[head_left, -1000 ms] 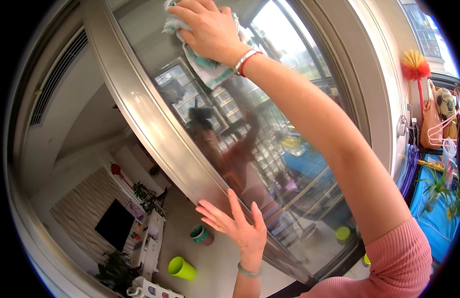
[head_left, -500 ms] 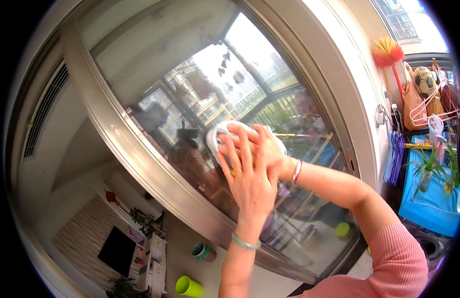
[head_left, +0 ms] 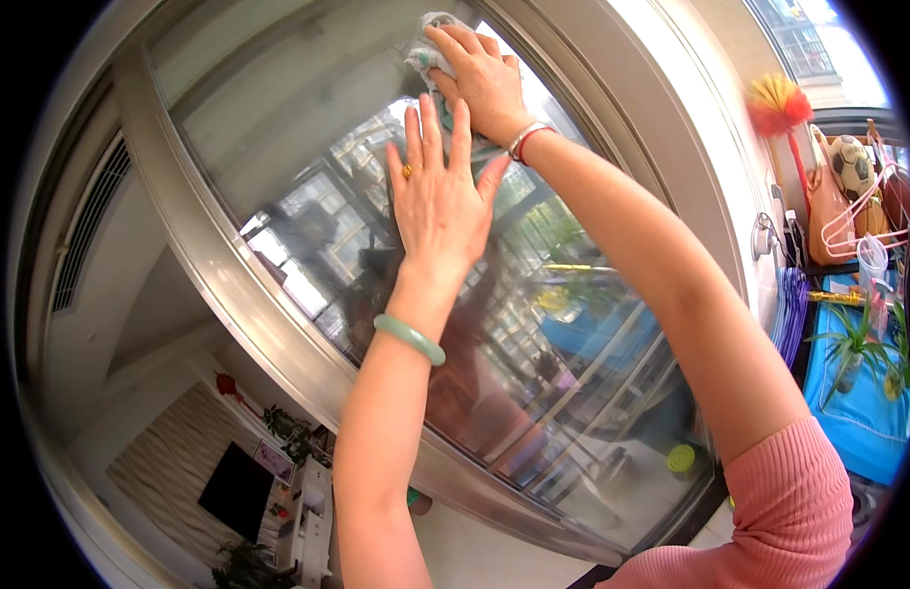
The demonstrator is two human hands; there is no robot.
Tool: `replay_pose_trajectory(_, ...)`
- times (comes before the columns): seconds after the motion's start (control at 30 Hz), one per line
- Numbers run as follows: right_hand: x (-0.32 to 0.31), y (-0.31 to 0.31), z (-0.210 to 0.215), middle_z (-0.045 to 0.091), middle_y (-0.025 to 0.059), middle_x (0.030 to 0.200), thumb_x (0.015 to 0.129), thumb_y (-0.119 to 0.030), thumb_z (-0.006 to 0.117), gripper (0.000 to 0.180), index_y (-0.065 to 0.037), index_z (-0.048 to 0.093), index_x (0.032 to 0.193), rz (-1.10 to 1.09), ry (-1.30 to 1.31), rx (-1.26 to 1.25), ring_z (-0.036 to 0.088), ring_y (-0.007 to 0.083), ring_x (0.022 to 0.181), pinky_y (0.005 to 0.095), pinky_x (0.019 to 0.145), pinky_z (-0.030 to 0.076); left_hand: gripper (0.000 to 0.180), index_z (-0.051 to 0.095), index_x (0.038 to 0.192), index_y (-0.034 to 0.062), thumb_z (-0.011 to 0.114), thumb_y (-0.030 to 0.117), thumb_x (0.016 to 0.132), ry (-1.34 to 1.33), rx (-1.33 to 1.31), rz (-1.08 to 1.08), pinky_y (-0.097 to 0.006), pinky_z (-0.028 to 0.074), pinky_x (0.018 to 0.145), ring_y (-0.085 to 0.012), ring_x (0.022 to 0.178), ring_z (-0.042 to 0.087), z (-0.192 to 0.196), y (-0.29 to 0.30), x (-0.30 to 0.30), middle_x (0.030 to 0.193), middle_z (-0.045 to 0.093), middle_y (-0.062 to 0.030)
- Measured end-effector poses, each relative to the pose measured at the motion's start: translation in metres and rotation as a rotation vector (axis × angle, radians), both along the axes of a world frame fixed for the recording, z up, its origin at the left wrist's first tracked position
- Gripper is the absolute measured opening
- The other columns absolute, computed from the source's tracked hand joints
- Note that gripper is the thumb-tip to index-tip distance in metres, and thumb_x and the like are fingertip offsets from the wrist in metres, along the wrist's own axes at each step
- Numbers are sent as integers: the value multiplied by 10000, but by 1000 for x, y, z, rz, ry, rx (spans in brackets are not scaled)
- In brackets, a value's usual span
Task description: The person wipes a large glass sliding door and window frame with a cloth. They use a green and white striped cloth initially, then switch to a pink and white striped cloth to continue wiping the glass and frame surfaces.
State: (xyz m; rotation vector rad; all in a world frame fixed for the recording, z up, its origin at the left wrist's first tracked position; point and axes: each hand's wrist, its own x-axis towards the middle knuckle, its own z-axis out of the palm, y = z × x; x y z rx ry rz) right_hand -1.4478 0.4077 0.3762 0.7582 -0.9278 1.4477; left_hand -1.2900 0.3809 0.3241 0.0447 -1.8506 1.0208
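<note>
Pressing flat on the window pane (head_left: 308, 187), fingers spread: left hand (head_left: 440, 201), holding nothing, one green bangle (head_left: 409, 339) at its wrist. Just above, touching it: right hand (head_left: 484, 79), closed on one pale cloth (head_left: 428, 61) against the glass. Beyond, right: one blue table (head_left: 867, 417), two potted plants (head_left: 848, 348), one red-and-yellow duster (head_left: 779, 108).

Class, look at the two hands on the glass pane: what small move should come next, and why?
Probably draw the right hand and its cloth down the glass pane. The cloth sits pressed near the pane's top, hazy streaks show beside it, and the left hand lies flat just below, bracing, so it may need to shift aside first.
</note>
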Motion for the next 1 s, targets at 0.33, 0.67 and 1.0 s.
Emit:
replay_pose_trajectory(0.33,23,17,-266,520,117,1426,827,-200,665,596,-110,527,1400,7,-171,178,486,348,1288,475,1019,403,750,321,1558,171,451,603,959,-370,147,-2,-557,149,1201,-354,1504,195,-128,30,9,1610,235,-215)
replay_pose_trajectory(0.67,14,9,-255,516,113,1428,876,-274,656,581,-110,522,1417,185,-134,232,457,355,1326,499,1049,388,713,414,1515,170,545,557,930,-518,184,-88,-554,167,1197,-338,1507,188,-154,38,-16,1605,251,-213)
replay_pose_trajectory(1.0,-55,4,-7,551,58,1363,864,-279,672,545,-161,508,1370,-40,-90,-28,484,318,1267,555,964,405,812,250,1572,114,566,517,942,-275,53,-97,-546,233,1177,-362,1487,237,-72,52,-24,1611,241,-196)
